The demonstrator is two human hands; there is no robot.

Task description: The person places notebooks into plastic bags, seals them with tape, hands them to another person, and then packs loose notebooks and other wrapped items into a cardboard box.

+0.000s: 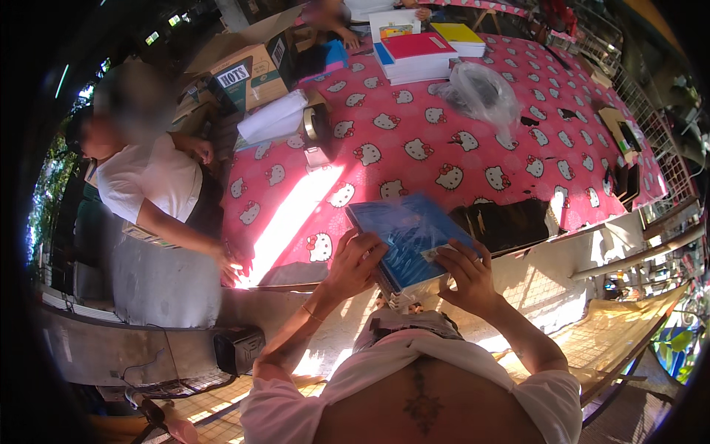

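A blue-covered spiral notebook or small stack of them (407,235), in shiny clear plastic wrap, rests tilted at the table's near edge in front of my body. White wire coils show along its near side. My left hand (356,266) grips the left edge with curled fingers. On the right, my right hand (469,278) holds the near corner, fingertips pressed on the plastic beside a small pale label. What lies under the notebook is hidden.
A pink table cover (399,166) with cat faces is torn in places. On it are stacked red notebooks (418,55), yellow ones (457,35), a clear plastic bag (481,100) and a tape roll (316,129). Cartons (251,74) and a person (159,177) are at left; another person is opposite.
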